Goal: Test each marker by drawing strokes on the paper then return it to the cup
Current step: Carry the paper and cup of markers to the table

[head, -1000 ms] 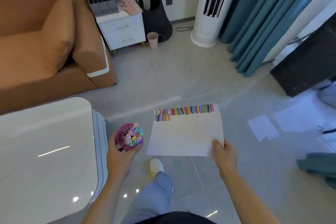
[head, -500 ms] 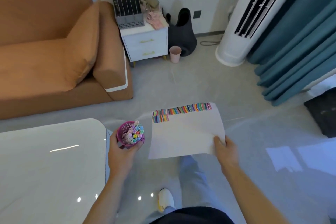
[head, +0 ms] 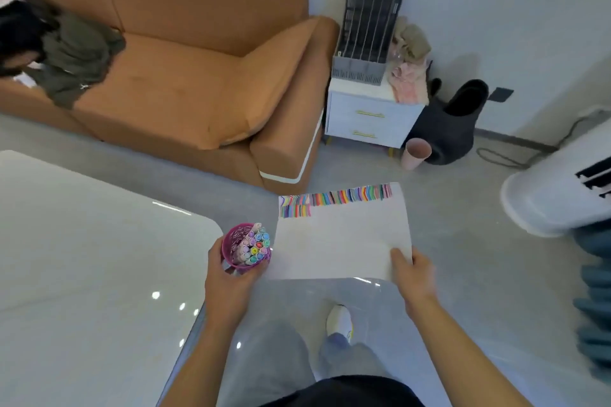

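While standing by the table [head: 99, 258], left hand [head: 228, 281] grips the cup [head: 246, 249] of markers [head: 256, 243], right hand [head: 413, 277] pinches the paper [head: 344, 241] corner

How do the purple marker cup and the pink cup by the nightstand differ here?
The purple marker cup is held up in the left hand; the pink cup stands on the floor. The purple one is mesh-patterned and packed with markers; the pink one is plain, and nothing shows in it. Both are open-topped.
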`<state>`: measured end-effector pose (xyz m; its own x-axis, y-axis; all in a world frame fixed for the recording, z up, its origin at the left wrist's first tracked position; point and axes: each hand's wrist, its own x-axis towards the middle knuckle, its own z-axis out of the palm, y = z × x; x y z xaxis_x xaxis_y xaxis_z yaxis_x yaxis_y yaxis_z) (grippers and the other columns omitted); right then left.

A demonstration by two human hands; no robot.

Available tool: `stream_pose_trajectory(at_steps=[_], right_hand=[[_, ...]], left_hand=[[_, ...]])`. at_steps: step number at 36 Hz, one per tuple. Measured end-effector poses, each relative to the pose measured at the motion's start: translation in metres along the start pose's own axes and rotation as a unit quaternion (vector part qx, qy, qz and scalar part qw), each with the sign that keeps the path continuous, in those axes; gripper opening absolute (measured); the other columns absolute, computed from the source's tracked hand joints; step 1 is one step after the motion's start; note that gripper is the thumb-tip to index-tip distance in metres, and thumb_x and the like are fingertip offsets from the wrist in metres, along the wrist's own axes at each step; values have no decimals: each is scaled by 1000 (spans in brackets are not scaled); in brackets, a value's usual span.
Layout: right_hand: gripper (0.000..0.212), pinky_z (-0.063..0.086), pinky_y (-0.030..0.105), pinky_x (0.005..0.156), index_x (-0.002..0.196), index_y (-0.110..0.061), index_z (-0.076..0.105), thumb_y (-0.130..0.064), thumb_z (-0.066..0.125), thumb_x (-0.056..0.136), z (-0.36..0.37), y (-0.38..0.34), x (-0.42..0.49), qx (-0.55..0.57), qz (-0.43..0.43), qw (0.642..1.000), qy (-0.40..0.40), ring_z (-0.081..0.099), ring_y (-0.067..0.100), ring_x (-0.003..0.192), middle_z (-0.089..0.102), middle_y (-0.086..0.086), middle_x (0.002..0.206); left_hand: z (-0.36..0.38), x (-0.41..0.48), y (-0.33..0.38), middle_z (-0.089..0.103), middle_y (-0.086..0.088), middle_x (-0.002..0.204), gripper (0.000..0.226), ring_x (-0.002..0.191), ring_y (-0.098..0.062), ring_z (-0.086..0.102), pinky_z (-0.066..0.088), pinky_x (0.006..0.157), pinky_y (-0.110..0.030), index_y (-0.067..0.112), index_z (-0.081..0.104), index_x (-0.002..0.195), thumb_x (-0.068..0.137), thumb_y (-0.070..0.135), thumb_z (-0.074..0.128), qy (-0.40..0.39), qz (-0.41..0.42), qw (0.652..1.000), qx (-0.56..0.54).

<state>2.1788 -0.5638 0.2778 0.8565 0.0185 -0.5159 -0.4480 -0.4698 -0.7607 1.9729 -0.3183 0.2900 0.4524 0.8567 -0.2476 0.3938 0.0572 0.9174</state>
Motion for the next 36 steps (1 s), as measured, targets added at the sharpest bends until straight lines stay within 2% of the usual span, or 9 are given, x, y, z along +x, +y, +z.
stream_pose_trajectory(at_steps=[4, 11, 15, 18, 24, 28, 30, 33, 36], right_hand=[[15, 52, 37, 71, 82, -19, 67, -18, 60, 95, 33, -40, 30, -29, -12, 999, -32, 60, 25, 76, 70, 6, 84], [10, 50, 38, 74, 93, -14, 70, -18, 62, 96, 114, -99, 73, -72, -39, 992, -100, 62, 24, 77, 71, 6, 88], [20, 43, 33, 61, 78, -14, 66, -19, 61, 96, 168, -136, 94, -92, -64, 987, -119, 55, 20, 67, 65, 5, 76], [21, 44, 32, 59, 76, -19, 66, -21, 61, 97, 210, -166, 104, -110, -70, 982, -140, 58, 18, 67, 67, 2, 77], [21, 41, 29, 54, 79, -16, 65, -22, 59, 99, 287, -228, 119, -124, -82, 972, -183, 60, 19, 68, 67, 2, 78], [12, 45, 32, 64, 95, -19, 67, -23, 57, 100, 329, -263, 126, -126, -90, 965, -210, 62, 15, 79, 68, -3, 89], [12, 47, 33, 64, 90, -21, 65, -22, 58, 100, 345, -279, 128, -122, -98, 964, -217, 61, 15, 79, 66, -3, 88], [19, 47, 29, 61, 83, -26, 65, -19, 60, 99, 368, -301, 133, -117, -119, 961, -218, 59, 12, 76, 67, -3, 86], [11, 50, 32, 66, 93, -22, 68, -17, 61, 99, 392, -321, 143, -117, -121, 957, -234, 61, 12, 80, 69, -4, 90]], left_hand=[[-4, 23, 4, 60, 29, 119, 84, 107, -1, 63, 57, 87, -29, 49, 48, 128, 60, 40, 96, 55, -24, 998, -15], [-22, 79, 5, 62, 26, 118, 83, 105, -2, 65, 58, 85, -30, 48, 50, 128, 60, 34, 95, 134, -61, 988, -38], [-37, 122, 5, 62, 27, 116, 81, 101, 2, 65, 58, 83, -27, 48, 51, 125, 63, 21, 95, 162, -70, 983, -52], [-51, 157, 11, 60, 34, 113, 82, 103, -2, 65, 56, 75, -20, 52, 49, 124, 63, 22, 95, 187, -79, 978, -56], [-79, 221, 20, 58, 26, 119, 83, 107, -12, 64, 56, 75, -25, 52, 47, 125, 63, 24, 95, 222, -90, 969, -52], [-97, 258, 26, 58, 30, 117, 82, 109, -12, 63, 57, 79, -27, 56, 47, 123, 64, 24, 95, 241, -93, 964, -55], [-103, 273, 30, 58, 35, 115, 81, 109, -11, 63, 56, 78, -25, 58, 47, 121, 64, 25, 94, 253, -93, 961, -57], [-111, 295, 37, 56, 28, 119, 81, 111, -17, 62, 56, 76, -21, 53, 46, 126, 65, 27, 94, 270, -95, 957, -53], [-116, 318, 41, 56, 21, 121, 81, 113, -20, 61, 55, 75, -21, 49, 46, 128, 67, 28, 93, 291, -103, 949, -56]])
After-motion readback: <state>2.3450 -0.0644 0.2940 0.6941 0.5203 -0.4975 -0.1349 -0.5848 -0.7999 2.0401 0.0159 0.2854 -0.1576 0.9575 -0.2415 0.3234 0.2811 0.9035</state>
